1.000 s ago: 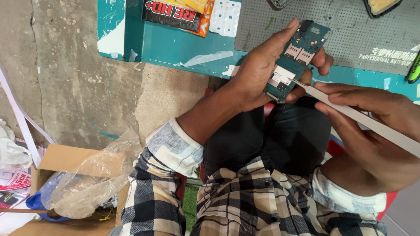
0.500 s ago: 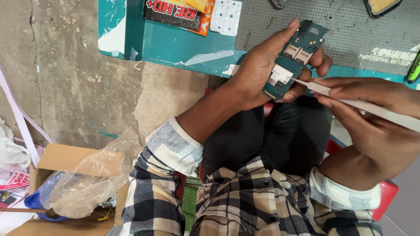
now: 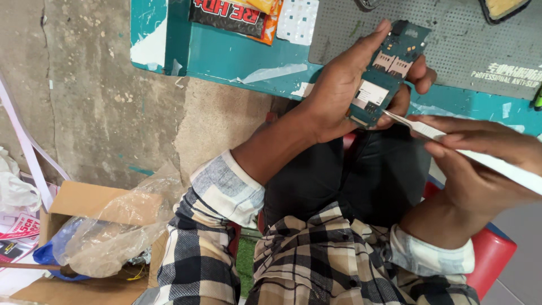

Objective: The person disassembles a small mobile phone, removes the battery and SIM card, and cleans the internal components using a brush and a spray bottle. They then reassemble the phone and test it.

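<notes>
My left hand [image 3: 344, 90] grips a small teal-green phone circuit board [image 3: 387, 70], holding it upright over the edge of the workbench. Metal card slots and a white label show on the board's face. My right hand [image 3: 480, 164] holds a long white flat tool [image 3: 485, 161], and its tip touches the lower right edge of the board. Both sleeves are checked fabric, and dark trousers lie below the hands.
A teal workbench [image 3: 226, 53] carries a grey perforated mat [image 3: 468, 39], a white keypad sheet [image 3: 297, 20] and a red-and-black packet [image 3: 228, 14]. A cardboard box [image 3: 79, 203] with clear plastic bags [image 3: 121, 226] sits on the concrete floor at left. A red stool [image 3: 491, 254] is beneath me.
The white tool's tip has slid lower along the board's edge, and my right hand has shifted slightly. The left hand keeps its hold on the board.
</notes>
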The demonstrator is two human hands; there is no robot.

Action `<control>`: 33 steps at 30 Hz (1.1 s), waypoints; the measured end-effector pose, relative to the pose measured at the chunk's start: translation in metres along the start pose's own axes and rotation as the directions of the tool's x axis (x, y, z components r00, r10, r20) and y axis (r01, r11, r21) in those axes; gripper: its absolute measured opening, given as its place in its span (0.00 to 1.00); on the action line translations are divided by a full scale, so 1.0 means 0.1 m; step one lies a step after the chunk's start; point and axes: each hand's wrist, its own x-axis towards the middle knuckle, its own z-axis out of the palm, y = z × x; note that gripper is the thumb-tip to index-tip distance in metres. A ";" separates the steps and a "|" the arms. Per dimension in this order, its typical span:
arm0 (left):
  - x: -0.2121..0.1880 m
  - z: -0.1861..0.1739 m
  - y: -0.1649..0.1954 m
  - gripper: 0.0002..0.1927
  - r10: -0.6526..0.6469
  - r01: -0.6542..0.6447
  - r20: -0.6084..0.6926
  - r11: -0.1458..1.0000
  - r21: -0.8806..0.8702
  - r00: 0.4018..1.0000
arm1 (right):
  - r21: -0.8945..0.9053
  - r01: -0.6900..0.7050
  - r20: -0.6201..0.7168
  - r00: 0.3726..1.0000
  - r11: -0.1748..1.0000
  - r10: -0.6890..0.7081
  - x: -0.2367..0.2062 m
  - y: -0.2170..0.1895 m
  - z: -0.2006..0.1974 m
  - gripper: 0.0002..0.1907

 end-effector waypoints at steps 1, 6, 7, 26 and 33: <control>0.00 0.00 -0.01 0.34 0.011 -0.011 -0.001 1.000 -0.001 1.000 | -0.010 -0.057 -0.038 0.998 0.998 0.056 -0.10 0.01 0.01 0.10; 0.01 -0.03 -0.04 0.35 0.063 -0.063 0.011 0.996 0.066 0.998 | -0.282 0.068 -0.127 0.986 0.957 -0.108 -0.32 -0.05 0.16 0.12; 0.00 -0.03 -0.04 0.35 0.064 -0.064 0.002 0.995 0.082 0.998 | -0.304 0.104 -0.121 0.982 0.947 -0.146 -0.30 -0.08 0.18 0.13; 0.08 -0.02 -0.25 0.36 0.301 -0.275 -0.182 0.949 0.155 0.936 | -0.561 0.086 -0.136 0.971 0.823 -0.194 -0.09 -0.55 0.75 0.04; 0.08 -0.04 -0.27 0.36 0.290 -0.288 -0.176 0.957 0.039 0.941 | -0.341 0.193 -0.329 0.892 0.920 -0.310 -0.13 -0.27 0.81 0.08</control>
